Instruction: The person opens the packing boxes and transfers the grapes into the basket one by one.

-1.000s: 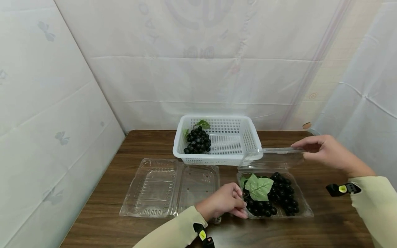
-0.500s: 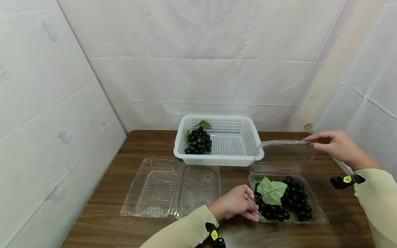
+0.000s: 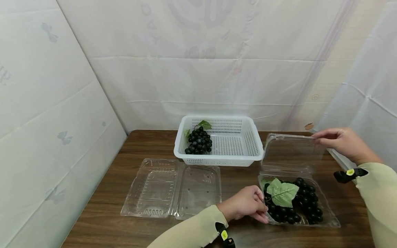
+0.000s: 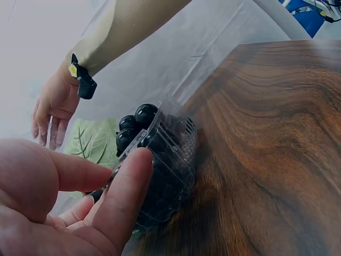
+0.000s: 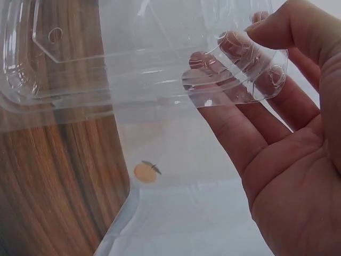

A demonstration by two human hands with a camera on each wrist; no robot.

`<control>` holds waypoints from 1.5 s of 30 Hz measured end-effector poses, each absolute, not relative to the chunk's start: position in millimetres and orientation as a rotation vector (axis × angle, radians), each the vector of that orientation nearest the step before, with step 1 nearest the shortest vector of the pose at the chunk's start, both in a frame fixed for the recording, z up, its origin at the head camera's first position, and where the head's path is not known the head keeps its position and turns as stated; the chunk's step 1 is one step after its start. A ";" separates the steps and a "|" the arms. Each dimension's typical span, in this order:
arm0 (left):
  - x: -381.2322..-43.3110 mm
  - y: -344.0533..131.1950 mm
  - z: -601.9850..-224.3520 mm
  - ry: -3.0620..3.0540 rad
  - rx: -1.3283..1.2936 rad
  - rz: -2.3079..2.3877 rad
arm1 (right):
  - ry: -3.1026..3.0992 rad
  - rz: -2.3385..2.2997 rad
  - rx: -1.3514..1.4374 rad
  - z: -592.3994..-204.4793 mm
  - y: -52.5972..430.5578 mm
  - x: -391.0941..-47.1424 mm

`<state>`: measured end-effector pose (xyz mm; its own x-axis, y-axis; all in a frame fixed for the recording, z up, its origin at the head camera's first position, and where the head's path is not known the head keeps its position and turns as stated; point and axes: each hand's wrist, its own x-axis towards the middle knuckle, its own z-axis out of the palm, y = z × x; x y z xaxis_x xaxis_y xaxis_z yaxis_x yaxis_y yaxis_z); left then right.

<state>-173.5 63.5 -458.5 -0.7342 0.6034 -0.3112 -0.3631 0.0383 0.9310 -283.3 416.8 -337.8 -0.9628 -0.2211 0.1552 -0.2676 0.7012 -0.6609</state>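
Head view, left to right: on brown wood-grain table (image 3: 102, 213), one spread-open transparent plastic clamshell (image 3: 158, 189), two halves side by side, hinge running front to back. Next, one white rectangular perforated plastic basket (image 3: 217, 159), long axis left-right, holding one bunch of shiny black grapes (image 3: 199, 143) at left end, two green leaves (image 3: 204, 124) near its top. Then left hand (image 3: 246, 203), fingers narrow, pinching left side of loaded transparent plastic clamshell (image 3: 327, 217), second of two, nearer than basket and to its right. Long axis left-right, hinge at far edge, opening toward person. Inside: loose-looking black grapes (image 3: 310, 203), bunch count hard to tell; one broad pale-green leaf (image 3: 283, 193) on top, tip pointing right; second leaf (image 3: 264, 182) partly hidden at far left corner. Lid (image 3: 288, 151) tilted up at back, right end pinched by right hand (image 3: 344, 143), thumb on one face, fingers showing through plastic.
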 end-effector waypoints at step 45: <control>-237.9 20.7 -449.1 2.400 0.411 1.365 | -2.700 1.922 -0.066 -429.3 455.8 -263.3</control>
